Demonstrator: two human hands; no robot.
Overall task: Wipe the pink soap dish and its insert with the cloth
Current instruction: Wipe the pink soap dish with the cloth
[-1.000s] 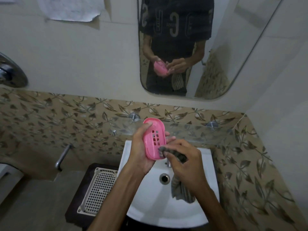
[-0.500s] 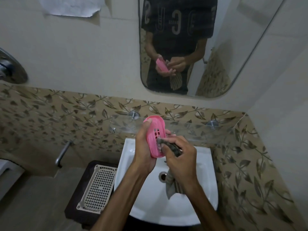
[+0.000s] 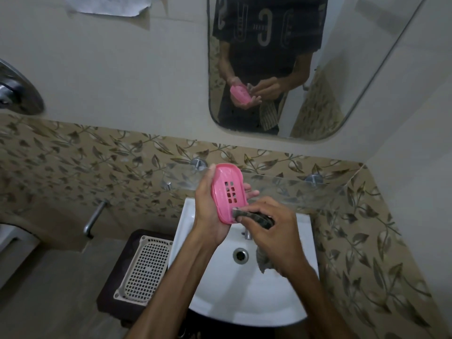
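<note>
My left hand (image 3: 208,211) grips a pink soap dish piece (image 3: 228,192) with square drain holes, tilted on its edge above the sink. My right hand (image 3: 276,231) pinches a dark striped cloth (image 3: 254,217) and presses it against the dish's lower end. The rest of the cloth hangs below my right hand over the basin. I cannot tell whether this pink piece is the dish or its insert.
A white sink (image 3: 220,297) with a drain (image 3: 241,255) and tap lies below my hands. A glass shelf (image 3: 293,189) runs behind them under the mirror (image 3: 342,69). A white perforated tray (image 3: 144,267) rests on a dark stand at left.
The pink piece has turned so its holed face shows more fully. My right hand with the cloth slid down to the piece's lower end.
</note>
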